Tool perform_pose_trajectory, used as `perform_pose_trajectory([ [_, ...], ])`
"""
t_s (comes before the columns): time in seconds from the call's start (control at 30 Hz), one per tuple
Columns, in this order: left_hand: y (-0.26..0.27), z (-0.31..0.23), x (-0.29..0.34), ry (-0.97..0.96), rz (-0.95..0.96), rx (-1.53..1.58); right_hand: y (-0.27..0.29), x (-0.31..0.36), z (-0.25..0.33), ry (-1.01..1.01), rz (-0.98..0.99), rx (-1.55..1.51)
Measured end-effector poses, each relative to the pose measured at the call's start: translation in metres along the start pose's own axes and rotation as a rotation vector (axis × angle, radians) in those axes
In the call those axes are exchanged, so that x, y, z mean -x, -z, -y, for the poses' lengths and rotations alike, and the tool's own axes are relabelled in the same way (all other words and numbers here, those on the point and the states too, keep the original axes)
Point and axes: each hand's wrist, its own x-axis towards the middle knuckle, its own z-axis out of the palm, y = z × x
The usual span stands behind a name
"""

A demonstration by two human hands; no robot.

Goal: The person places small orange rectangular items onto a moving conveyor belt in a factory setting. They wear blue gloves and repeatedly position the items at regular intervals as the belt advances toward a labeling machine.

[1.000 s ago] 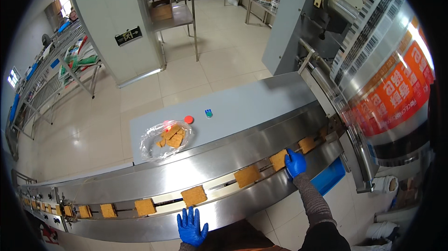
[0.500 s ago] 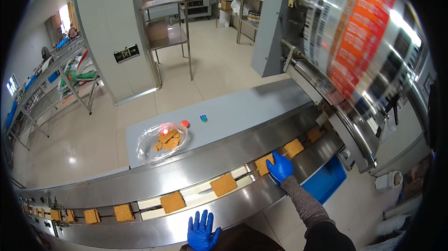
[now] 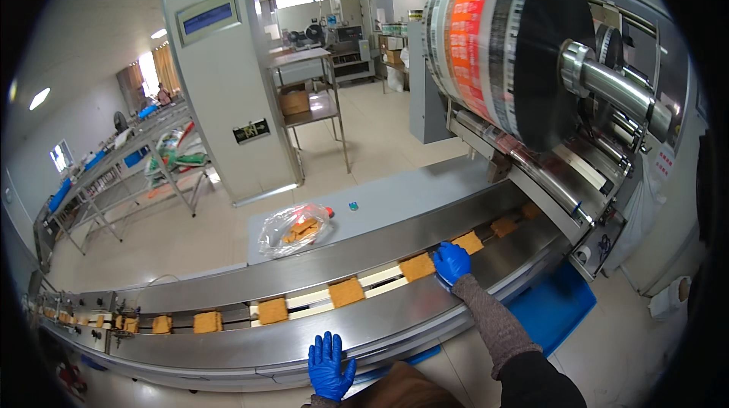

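Observation:
A row of square golden-brown crackers [image 3: 346, 292] lies spaced along the channel of a long steel conveyor [image 3: 228, 347]. My right hand [image 3: 452, 262], in a blue glove, is over the channel, between one cracker [image 3: 417, 267] on its left and another [image 3: 467, 242] just beyond it. Its fingers are partly bent and foreshortened, with nothing visibly held; whether the fingertips touch a cracker is unclear. My left hand [image 3: 329, 366], also blue-gloved, is at the conveyor's near edge with its fingers spread, holding nothing.
A clear plastic bag [image 3: 275, 235] of broken cracker pieces lies on the grey ledge [image 3: 387, 218] behind the conveyor. A large printed film roll [image 3: 524, 51] on a metal shaft overhangs the right end. Below it sits a blue tray [image 3: 558, 309]. A panelled pillar [image 3: 220, 81] stands behind.
My view has turned, showing the film roll's dark end face. My right hand has shifted off the cracker it touched to that cracker's right. The crackers have changed position along the channel.

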Motion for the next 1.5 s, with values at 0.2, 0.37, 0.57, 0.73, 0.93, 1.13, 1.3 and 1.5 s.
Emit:
perform_pose_trajectory([
  [0.2,0.017,0.016,0.018,0.006,0.051,-0.169,-0.013,0.004,-0.006,-0.24,0.026,-0.013],
  [0.37,0.028,0.047,0.022,0.025,0.082,-0.197,-0.017,0.008,-0.016,-0.18,-0.188,0.044],
  [0.57,0.042,0.108,-0.031,0.373,0.201,-0.093,-0.011,0.008,0.001,-0.132,0.006,-0.061],
  [0.73,0.029,0.118,-0.105,0.994,0.039,-0.01,-0.006,0.015,0.002,0.067,-0.134,-0.05],
  [0.93,0.022,0.07,-0.144,0.989,0.197,-0.26,-0.009,0.014,-0.002,-0.182,0.057,-0.078],
  [1.13,-0.004,0.052,-0.146,0.752,0.076,-0.183,-0.015,0.011,-0.002,-0.13,-0.187,-0.046],
  [1.3,0.003,0.117,-0.131,0.535,-0.088,-0.133,-0.023,0.012,0.005,-0.015,-0.049,-0.095],
  [1.5,0.023,0.129,-0.135,0.993,0.038,-0.298,-0.027,0.013,-0.01,0.028,-0.099,0.032],
])
